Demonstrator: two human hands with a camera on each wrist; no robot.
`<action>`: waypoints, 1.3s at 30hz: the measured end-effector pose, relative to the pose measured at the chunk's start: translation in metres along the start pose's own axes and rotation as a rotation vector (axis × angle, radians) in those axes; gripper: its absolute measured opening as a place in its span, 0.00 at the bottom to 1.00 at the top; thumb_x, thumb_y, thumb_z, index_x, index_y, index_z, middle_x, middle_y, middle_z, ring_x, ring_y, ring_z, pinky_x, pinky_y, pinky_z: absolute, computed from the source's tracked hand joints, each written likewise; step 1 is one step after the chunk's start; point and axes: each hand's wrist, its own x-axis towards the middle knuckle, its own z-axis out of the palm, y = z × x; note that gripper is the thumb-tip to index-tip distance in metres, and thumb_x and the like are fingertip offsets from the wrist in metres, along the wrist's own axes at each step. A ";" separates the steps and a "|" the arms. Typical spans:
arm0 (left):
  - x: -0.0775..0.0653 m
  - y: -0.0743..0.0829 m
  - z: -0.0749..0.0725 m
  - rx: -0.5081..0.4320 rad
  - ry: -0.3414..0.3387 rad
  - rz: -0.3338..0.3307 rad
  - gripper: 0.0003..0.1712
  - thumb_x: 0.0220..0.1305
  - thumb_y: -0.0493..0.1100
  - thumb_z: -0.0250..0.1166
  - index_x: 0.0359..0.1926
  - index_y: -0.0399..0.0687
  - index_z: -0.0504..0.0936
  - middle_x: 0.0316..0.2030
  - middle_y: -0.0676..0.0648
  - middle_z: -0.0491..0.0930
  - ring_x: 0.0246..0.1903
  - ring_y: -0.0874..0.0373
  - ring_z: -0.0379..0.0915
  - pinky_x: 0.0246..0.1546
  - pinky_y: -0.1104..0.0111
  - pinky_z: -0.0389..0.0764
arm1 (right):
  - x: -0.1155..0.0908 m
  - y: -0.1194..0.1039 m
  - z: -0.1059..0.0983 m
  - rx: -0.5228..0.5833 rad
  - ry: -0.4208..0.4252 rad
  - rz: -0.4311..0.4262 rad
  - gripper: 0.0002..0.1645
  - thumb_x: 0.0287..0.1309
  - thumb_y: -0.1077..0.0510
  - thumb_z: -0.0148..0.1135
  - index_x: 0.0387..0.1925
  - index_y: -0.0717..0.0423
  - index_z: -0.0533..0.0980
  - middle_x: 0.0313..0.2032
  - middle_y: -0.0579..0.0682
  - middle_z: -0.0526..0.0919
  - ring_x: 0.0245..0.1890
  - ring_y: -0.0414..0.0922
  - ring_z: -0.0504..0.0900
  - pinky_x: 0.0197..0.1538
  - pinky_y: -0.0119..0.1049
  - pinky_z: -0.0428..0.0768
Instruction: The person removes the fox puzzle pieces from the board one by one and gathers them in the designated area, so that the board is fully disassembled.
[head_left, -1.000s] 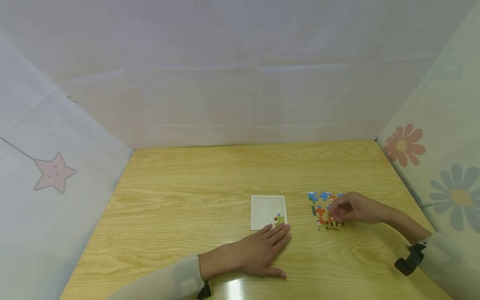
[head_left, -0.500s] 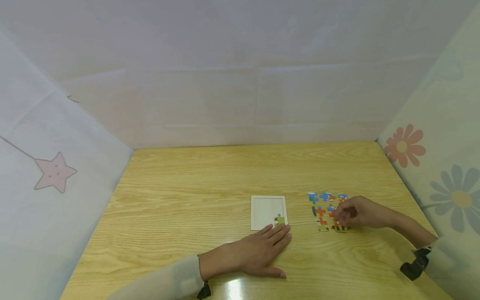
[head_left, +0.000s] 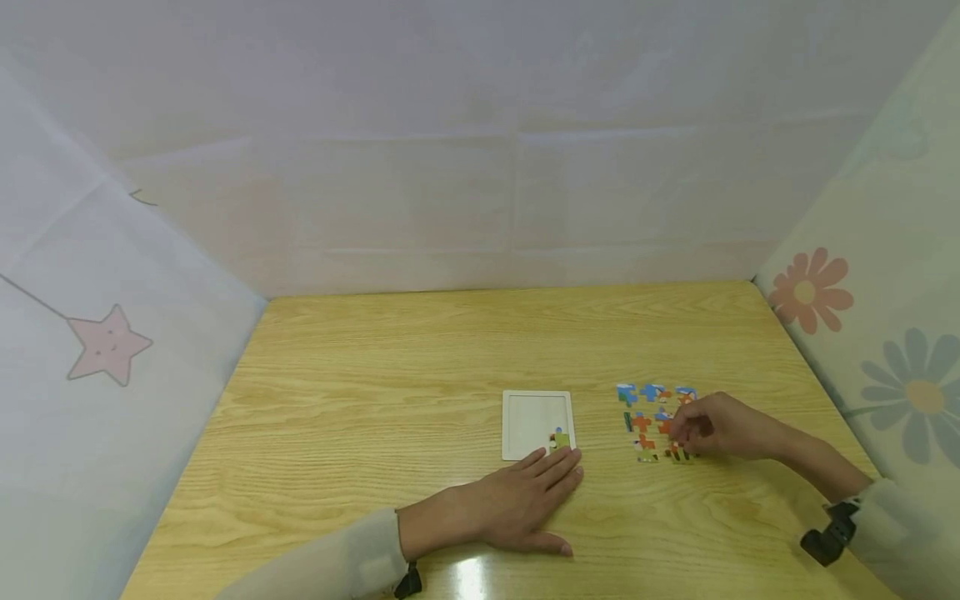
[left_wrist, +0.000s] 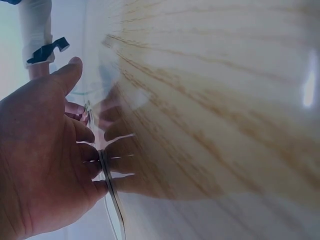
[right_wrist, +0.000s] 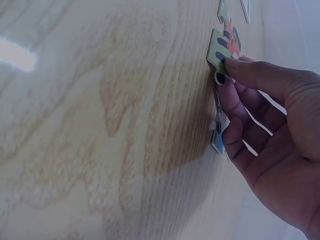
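My left hand (head_left: pixel 525 507) lies flat, fingers straight, over the near edge of a pale square puzzle tray (head_left: pixel 505 425). One green puzzle piece (head_left: pixel 561 440) sits in the tray's near right corner, partly covered by the fingertips. To the right, my right hand (head_left: pixel 722 427) pinches a green jigsaw piece with dark stripes (right_wrist: pixel 218 49) between thumb and index finger, low over the table. In the right wrist view the thumb is on its picture side. Beside that hand are loose pieces, among them a blue one (head_left: pixel 626 393) and an orange one (head_left: pixel 641 422). The right hand hides some.
Both hands work over a wood-grain table (head_left: pixel 360 375). A pale cloth wall (head_left: pixel 450 208) closes off the back, and printed cloth walls stand at left and right, with a pink star (head_left: pixel 110 345) and flowers (head_left: pixel 806 290). Wrist cameras (head_left: pixel 828 535) are strapped to the arms.
The right hand has moved slightly right and toward me with the striped jigsaw piece, opening a gap from its neighbour. Over the last half second it barely moves. The left hand stays put.
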 end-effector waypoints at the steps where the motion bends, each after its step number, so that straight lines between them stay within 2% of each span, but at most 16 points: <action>1: 0.000 0.000 0.000 -0.002 -0.001 0.001 0.55 0.77 0.77 0.43 0.85 0.41 0.49 0.85 0.38 0.45 0.84 0.49 0.40 0.82 0.57 0.54 | 0.000 0.000 0.001 -0.008 0.006 0.002 0.12 0.66 0.72 0.68 0.44 0.55 0.85 0.40 0.52 0.88 0.35 0.47 0.87 0.36 0.38 0.88; 9: 0.000 0.000 0.001 -0.018 -0.002 0.003 0.55 0.77 0.76 0.42 0.85 0.41 0.48 0.85 0.38 0.44 0.84 0.48 0.39 0.82 0.57 0.53 | 0.000 -0.001 0.004 -0.042 0.046 0.003 0.13 0.61 0.72 0.72 0.43 0.54 0.85 0.37 0.47 0.87 0.34 0.45 0.86 0.35 0.36 0.87; 16: 0.000 0.000 -0.001 -0.012 -0.002 0.002 0.55 0.77 0.76 0.43 0.85 0.41 0.49 0.85 0.38 0.45 0.84 0.49 0.39 0.82 0.57 0.53 | -0.001 0.000 0.007 -0.073 0.074 -0.019 0.11 0.63 0.70 0.72 0.43 0.54 0.85 0.36 0.49 0.87 0.33 0.44 0.85 0.33 0.36 0.86; 24: -0.001 -0.002 -0.001 -0.032 0.000 0.007 0.55 0.77 0.76 0.43 0.85 0.41 0.48 0.85 0.38 0.43 0.84 0.48 0.39 0.82 0.56 0.53 | 0.003 -0.004 0.005 -0.177 0.125 -0.010 0.12 0.62 0.67 0.75 0.43 0.50 0.85 0.34 0.44 0.86 0.28 0.39 0.80 0.29 0.32 0.81; 30: -0.001 -0.003 0.001 -0.048 0.003 0.014 0.54 0.78 0.75 0.43 0.85 0.40 0.46 0.85 0.38 0.42 0.84 0.48 0.38 0.82 0.56 0.53 | 0.019 -0.010 0.007 -0.173 0.106 -0.076 0.10 0.64 0.67 0.74 0.43 0.52 0.85 0.34 0.45 0.87 0.28 0.37 0.80 0.29 0.32 0.82; 39: -0.001 -0.003 -0.001 -0.057 -0.005 0.008 0.54 0.79 0.74 0.43 0.85 0.41 0.45 0.85 0.39 0.41 0.84 0.49 0.37 0.82 0.56 0.53 | 0.062 -0.023 0.019 -0.213 0.083 -0.093 0.09 0.64 0.69 0.72 0.42 0.53 0.87 0.33 0.44 0.87 0.28 0.32 0.78 0.29 0.32 0.83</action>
